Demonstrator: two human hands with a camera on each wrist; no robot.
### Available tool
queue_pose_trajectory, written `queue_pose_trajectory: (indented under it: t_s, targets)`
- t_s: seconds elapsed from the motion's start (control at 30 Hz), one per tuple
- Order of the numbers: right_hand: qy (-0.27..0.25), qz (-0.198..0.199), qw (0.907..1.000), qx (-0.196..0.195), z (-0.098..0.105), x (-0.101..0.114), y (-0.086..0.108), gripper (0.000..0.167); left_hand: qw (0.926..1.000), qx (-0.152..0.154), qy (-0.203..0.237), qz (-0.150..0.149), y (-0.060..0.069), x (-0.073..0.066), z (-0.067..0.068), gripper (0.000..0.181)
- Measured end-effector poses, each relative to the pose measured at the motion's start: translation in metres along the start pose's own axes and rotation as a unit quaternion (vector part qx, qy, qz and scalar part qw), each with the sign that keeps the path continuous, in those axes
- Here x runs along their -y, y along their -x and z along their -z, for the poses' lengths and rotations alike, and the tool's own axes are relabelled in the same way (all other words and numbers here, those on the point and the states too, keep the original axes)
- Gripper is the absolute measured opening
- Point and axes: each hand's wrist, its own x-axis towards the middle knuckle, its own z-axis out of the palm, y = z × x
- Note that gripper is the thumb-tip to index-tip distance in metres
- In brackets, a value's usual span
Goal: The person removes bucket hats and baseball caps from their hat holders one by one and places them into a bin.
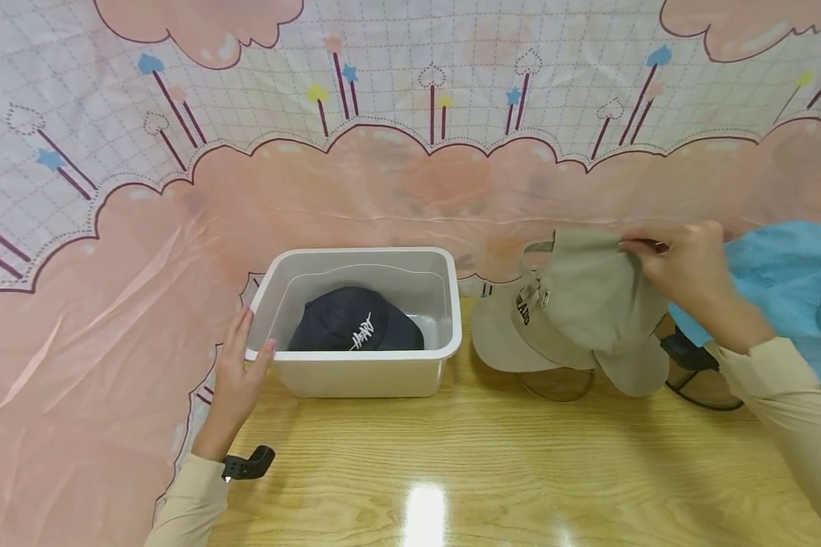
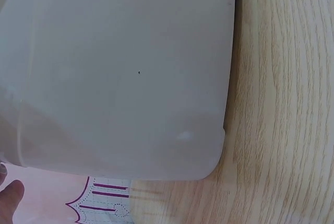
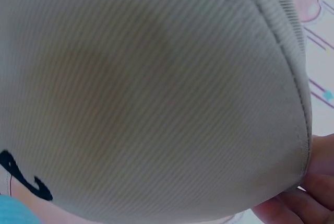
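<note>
A navy cap with white lettering (image 1: pixel 342 323) lies inside a light grey plastic bin (image 1: pixel 362 376). The left hand (image 1: pixel 236 380) touches the bin's front left corner, fingers nearly straight along its side and thumb by the rim; two fingertips show at the lower left edge of the left wrist view. Beige caps (image 1: pixel 588 289) overlap to the right of the bin, two brims pointing down and one cap bearing dark lettering. The right hand (image 1: pixel 691 266) pinches beige fabric near the top. Ribbed beige cloth (image 3: pixel 167 98) covers most of the right wrist view, with right-hand fingers (image 3: pixel 302 203) at its edge.
A light blue cloth item (image 1: pixel 787 289) is at the far right, partly behind the right forearm. Thin dark wire loops (image 1: pixel 708 403) show below the caps. The wooden table (image 1: pixel 492 471) extends in front, and a patterned pink and white cloth (image 1: pixel 356 190) hangs behind.
</note>
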Motion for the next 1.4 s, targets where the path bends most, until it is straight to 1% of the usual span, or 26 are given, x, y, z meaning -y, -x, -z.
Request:
queue_pose_trajectory:
  t_s: [0.13, 0.27, 0.4, 0.53, 0.7, 0.9, 1.03, 1.1, 1.17, 1.27, 1.4]
  targets:
    - [0.008, 0.002, 0.9997, -0.022, 0.007, -0.004, 0.0, 0.015, 1.0, -0.001, 0.003, -0.004, 0.0, 0.0, 0.0, 0.064]
    - [0.007, 0.001, 0.9995, -0.03, 0.013, -0.006, -0.001, 0.017, 1.0, -0.004, 0.003, -0.007, 0.0, 0.001, 0.0, 0.064]
    - [0.008, -0.002, 0.9994, -0.033, 0.021, -0.008, -0.002, 0.015, 1.0, -0.004, 0.002, -0.006, -0.001, 0.002, 0.0, 0.064]
    - [0.013, -0.017, 0.999, -0.04, 0.029, -0.008, -0.005, 0.011, 1.0, -0.005, 0.0, -0.006, -0.001, 0.003, -0.001, 0.064]
    - [0.035, -0.025, 0.9984, -0.037, 0.043, -0.005, -0.01, 0.008, 1.0, -0.007, 0.003, -0.004, 0.0, 0.004, -0.001, 0.064]
    - [0.04, -0.008, 0.9986, -0.035, 0.06, 0.001, -0.018, 0.007, 1.0, -0.006, 0.001, -0.004, 0.0, 0.005, -0.001, 0.064]
    - [0.077, 0.006, 0.9963, -0.036, 0.07, 0.007, -0.025, 0.01, 1.0, -0.007, -0.001, -0.006, 0.0, 0.005, 0.0, 0.064]
    - [0.086, 0.003, 0.9954, -0.043, 0.072, 0.01, -0.027, 0.013, 1.0, -0.007, -0.004, -0.003, 0.0, 0.005, 0.0, 0.064]
    - [0.096, 0.005, 0.9947, -0.038, 0.075, 0.013, -0.029, 0.015, 1.0, -0.005, -0.007, -0.002, -0.001, 0.006, -0.001, 0.064]
    - [0.086, 0.008, 0.9958, -0.03, 0.078, 0.017, -0.034, 0.018, 1.0, -0.003, -0.008, 0.002, 0.0, 0.006, -0.002, 0.064]
    - [0.095, 0.026, 0.9949, -0.022, 0.082, 0.026, -0.041, 0.019, 1.0, -0.005, -0.004, 0.0, 0.0, 0.004, -0.001, 0.064]
